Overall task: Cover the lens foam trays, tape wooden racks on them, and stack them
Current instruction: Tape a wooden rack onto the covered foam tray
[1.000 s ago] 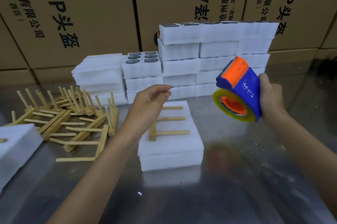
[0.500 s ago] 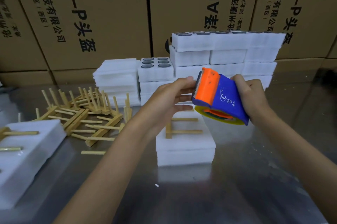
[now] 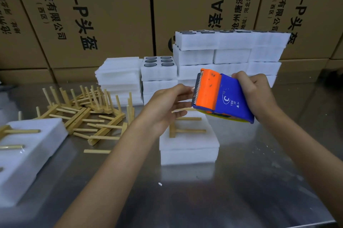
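The tape dispenser (image 3: 223, 96) is being gripped by the right hand (image 3: 254, 92), its tape end seemingly being pinched by the left hand (image 3: 168, 105), while below both hands the light, soft covered foam tray (image 3: 188, 150) is probably best being held by its sides.

Tape roll (image 3: 221, 116): mostly hidden under the blue and orange dispenser (image 3: 220, 96), yellow rim only
Left hand (image 3: 167, 105): fingertips at the dispenser's serrated edge; contact with tape cannot be told
Wooden rack (image 3: 185, 127), centre frame: upper part hidden behind left hand
Foam tray (image 3: 22, 153), lower left: cut off by the frame's left edge, with its rack pegs
Stacked foam trays (image 3: 232, 51), upper centre: top lenses seen edge-on, count unclear; lower rows hidden by dispenser and right hand (image 3: 254, 92)
Cartons (image 3: 92, 14): print cut by the top edge
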The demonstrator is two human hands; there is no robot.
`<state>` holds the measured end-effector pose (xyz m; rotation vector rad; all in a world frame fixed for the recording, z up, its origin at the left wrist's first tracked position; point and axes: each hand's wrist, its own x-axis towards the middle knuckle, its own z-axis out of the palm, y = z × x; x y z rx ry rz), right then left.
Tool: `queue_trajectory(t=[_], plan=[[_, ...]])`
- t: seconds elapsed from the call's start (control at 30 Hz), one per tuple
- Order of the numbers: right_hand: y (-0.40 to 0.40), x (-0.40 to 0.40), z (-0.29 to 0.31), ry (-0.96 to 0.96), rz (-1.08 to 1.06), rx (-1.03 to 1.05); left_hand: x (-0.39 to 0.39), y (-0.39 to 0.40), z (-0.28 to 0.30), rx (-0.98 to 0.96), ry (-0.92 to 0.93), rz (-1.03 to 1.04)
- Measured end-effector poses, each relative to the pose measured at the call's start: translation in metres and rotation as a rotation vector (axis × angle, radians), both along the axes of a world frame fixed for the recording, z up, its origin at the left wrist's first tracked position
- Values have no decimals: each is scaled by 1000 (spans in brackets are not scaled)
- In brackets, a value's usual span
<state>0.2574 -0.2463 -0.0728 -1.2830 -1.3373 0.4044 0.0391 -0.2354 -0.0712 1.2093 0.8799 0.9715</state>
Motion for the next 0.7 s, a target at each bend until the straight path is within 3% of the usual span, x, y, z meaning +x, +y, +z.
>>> queue_trajectory(t=[0.2,0.43,0.7], plan=[[-5,1,3,-43,-30,-7,2,2,1,30,88,2],[-9,-4,5,-48,-27,-58,15,0,3,189,124,240],[-2,-3,19,-24,-40,-274,10,10,19,157,144,306]])
